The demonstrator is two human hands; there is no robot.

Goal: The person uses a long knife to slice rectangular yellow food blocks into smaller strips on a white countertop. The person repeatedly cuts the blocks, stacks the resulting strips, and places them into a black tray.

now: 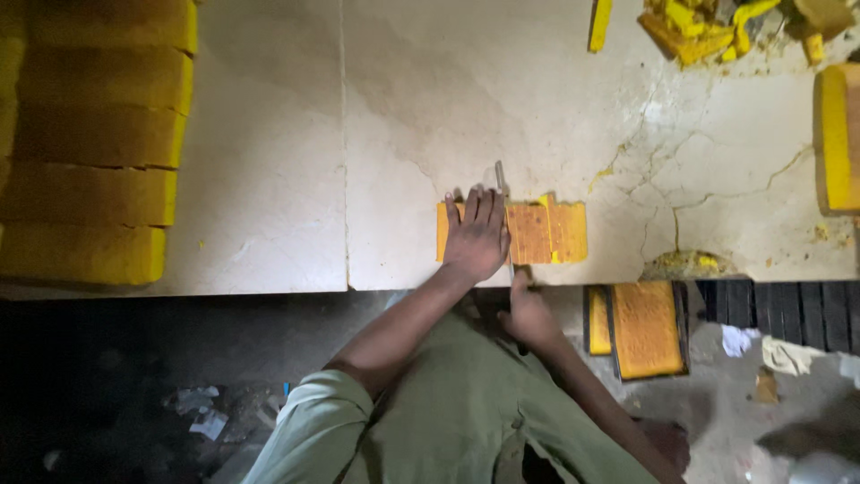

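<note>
A yellow-orange slab [548, 232] lies on the cracked pale stone table [394, 108], near its front edge. My left hand [477, 231] presses flat on the slab's left part, fingers together. My right hand [528, 314], just below the table edge, grips the handle of a long knife [503, 184]. The blade runs across the slab beside my left hand, and its tip pokes out past the far side.
Several large yellow blocks [94, 134] are stacked at the table's left. Yellow scraps [708, 31] lie at the far right corner, and another block [838, 134] sits at the right edge. An orange slab in a dark tray [647, 327] rests below the table.
</note>
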